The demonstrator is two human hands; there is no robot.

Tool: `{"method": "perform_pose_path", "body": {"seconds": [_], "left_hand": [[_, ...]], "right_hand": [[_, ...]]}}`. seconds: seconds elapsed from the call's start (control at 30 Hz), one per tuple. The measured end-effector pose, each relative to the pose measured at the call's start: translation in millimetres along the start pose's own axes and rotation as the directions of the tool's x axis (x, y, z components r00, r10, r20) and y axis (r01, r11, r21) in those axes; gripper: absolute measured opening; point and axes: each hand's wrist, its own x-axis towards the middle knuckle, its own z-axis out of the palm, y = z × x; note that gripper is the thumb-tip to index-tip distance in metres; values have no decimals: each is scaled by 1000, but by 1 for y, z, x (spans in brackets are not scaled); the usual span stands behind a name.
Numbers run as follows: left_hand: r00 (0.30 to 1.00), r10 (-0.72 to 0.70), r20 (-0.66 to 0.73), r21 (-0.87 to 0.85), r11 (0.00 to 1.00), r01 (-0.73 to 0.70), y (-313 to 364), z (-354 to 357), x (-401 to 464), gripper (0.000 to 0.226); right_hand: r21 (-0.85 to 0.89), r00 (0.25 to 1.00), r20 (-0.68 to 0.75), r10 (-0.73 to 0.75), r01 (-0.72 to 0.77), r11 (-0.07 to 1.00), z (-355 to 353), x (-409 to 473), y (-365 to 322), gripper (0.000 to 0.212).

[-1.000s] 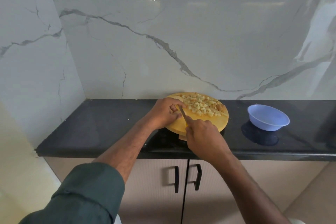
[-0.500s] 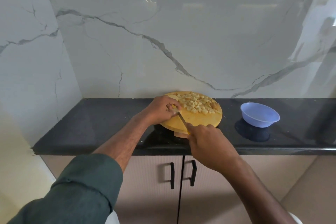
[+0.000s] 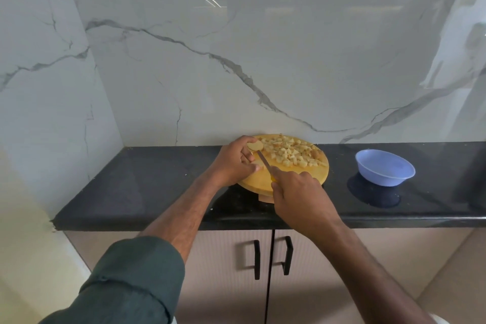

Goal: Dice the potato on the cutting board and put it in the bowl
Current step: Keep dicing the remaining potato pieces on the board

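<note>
Right hand [image 3: 299, 196], nearest the camera, is curled around the yellow handle of a knife [image 3: 263, 162]; the blade runs up and to the left across the round wooden cutting board [image 3: 289, 179], its tip at the potato slice [image 3: 254, 146]. Left hand [image 3: 234, 163] sits just beyond, at the board's left edge, fingers bent around that pale slice and pinching it — a second pale piece shows under the thumb, touching the blade. A dark green sleeve [image 3: 131, 281] covers the left forearm low in the view.

Behind the blade, diced potato [image 3: 289, 154] lies heaped over the far half of the board, small pale cubes reaching nearly to the back and right rims. The board rests on a black stone counter [image 3: 147, 187] — close to the marble wall [image 3: 236, 60] behind it. Well to the right of the board stands a light blue bowl [image 3: 384, 171], apart from everything, with no potato visible inside. Below the counter edge, two cabinet doors [image 3: 228, 271] meet, each with a black handle.
</note>
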Motion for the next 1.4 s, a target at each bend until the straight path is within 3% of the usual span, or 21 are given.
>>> {"method": "perform_pose_path", "body": {"seconds": [0.53, 0.83, 1.2, 1.4], "left_hand": [[1000, 3, -26, -75, 997, -5, -2, 3, 2, 54], [996, 64, 57, 121, 990, -71, 6, 2, 5, 22], [996, 69, 51, 138, 988, -76, 3, 2, 8, 25], [1000, 2, -31, -54, 999, -4, -5, 0, -1, 50]], "right_hand": [[-5, 998, 60, 5, -5, 1000, 11, 12, -1, 42], [-33, 996, 89, -14, 17, 999, 6, 12, 0, 39], [-53, 995, 77, -68, 72, 996, -14, -25, 12, 41], [76, 1000, -9, -4, 5, 997, -17, -21, 11, 40]]}}
